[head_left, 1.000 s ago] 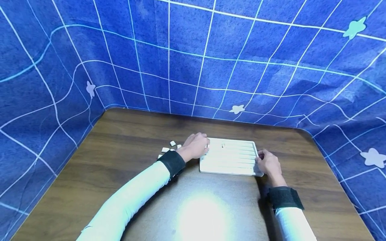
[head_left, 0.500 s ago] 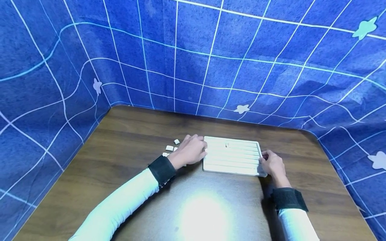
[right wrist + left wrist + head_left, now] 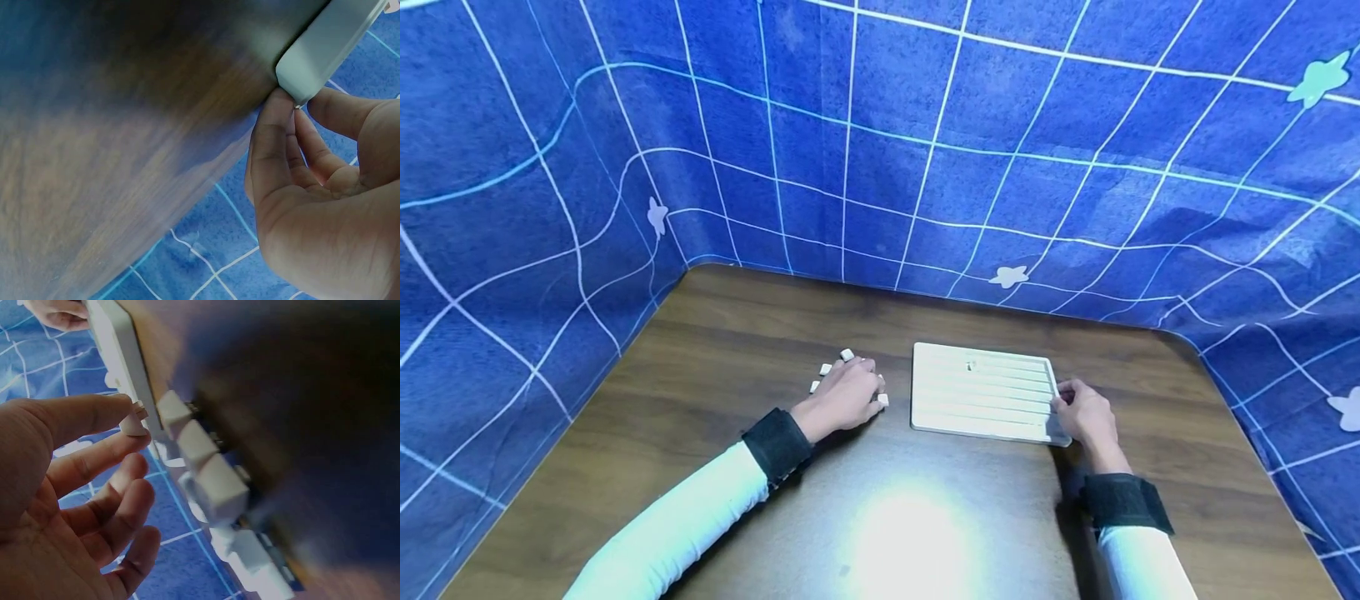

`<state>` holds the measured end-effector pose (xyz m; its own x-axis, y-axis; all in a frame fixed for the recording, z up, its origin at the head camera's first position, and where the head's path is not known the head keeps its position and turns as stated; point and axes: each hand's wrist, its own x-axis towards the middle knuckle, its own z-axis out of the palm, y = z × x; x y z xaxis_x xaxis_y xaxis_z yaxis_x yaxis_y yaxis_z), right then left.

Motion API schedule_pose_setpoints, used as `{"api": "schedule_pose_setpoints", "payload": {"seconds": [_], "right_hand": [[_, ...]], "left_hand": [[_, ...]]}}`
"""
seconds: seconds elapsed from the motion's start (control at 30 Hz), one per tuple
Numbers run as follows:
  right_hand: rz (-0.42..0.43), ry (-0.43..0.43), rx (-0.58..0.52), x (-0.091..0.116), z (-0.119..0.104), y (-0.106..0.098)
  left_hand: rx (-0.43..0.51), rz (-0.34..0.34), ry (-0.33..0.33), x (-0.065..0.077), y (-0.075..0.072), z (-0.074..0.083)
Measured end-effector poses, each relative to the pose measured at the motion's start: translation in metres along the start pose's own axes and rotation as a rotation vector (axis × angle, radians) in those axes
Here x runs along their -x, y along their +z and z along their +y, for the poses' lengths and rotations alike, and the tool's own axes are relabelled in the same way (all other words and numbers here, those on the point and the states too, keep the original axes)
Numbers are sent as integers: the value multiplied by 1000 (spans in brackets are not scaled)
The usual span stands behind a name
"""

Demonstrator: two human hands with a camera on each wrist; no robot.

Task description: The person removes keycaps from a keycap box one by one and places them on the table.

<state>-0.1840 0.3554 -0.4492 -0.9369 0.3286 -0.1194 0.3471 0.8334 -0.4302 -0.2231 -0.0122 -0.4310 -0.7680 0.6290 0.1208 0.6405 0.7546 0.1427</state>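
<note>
My left hand (image 3: 844, 395) is over the left-middle of the table, left of the ridged white tray (image 3: 981, 408). Its thumb and index finger pinch a small white keycap (image 3: 132, 424), with the other fingers loosely curled. More keycaps (image 3: 222, 487) are spread beside and beneath this hand, partly hidden by it in the head view. On the right, my right hand (image 3: 1086, 417) holds the tray's right edge, its corner (image 3: 306, 75) between thumb and fingers in the right wrist view. A tiny piece (image 3: 972, 365) sits in an upper row of the tray.
The brown wooden table (image 3: 760, 325) carries everything. Behind it and along both sides hangs a blue cloth (image 3: 880, 108) with white grid lines and stars. A bright glare (image 3: 913, 533) lies on the table's near part.
My left hand has left the tray's left edge and moved left to the keycaps, where it now pinches one. The right hand stays at the tray's right edge. The head view has shifted slightly.
</note>
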Motion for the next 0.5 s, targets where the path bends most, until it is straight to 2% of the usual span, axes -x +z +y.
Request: {"api": "schedule_pose_setpoints", "payload": {"seconds": [0.2, 0.5], "right_hand": [[3, 0, 6, 0, 1, 2], [9, -3, 11, -1, 0, 1]], "left_hand": [[-3, -25, 18, 4, 7, -5], [30, -62, -5, 6, 8, -8]]}}
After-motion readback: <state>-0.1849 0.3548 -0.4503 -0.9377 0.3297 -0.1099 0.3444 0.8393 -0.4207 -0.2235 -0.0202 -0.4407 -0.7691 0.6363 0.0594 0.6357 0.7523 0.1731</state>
